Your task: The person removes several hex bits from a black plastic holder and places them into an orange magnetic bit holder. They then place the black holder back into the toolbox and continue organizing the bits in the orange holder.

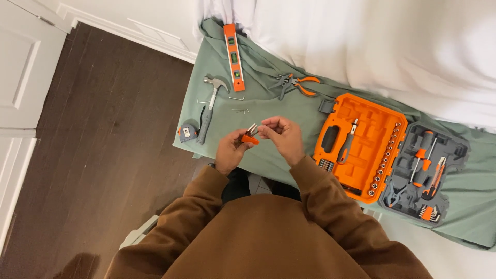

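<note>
Soft, even indoor light fills the overhead view, bright enough to show colours clearly. The white bedding [387, 36] at the far right is nearly washed out. Shadows are faint, lying close under the tools. The dark wood floor [103, 155] on the left looks dim. Focus is fairly sharp, with slight softness overall.

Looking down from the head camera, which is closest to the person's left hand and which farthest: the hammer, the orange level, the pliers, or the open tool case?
From the left hand:
1. Hammer, just left of the hand and slightly beyond it on the green cloth.
2. Pliers, beyond and to the right.
3. Orange level, straight beyond, near the cloth's far end; close to the pliers, so hard to call.
4. Open tool case, far right.
</note>
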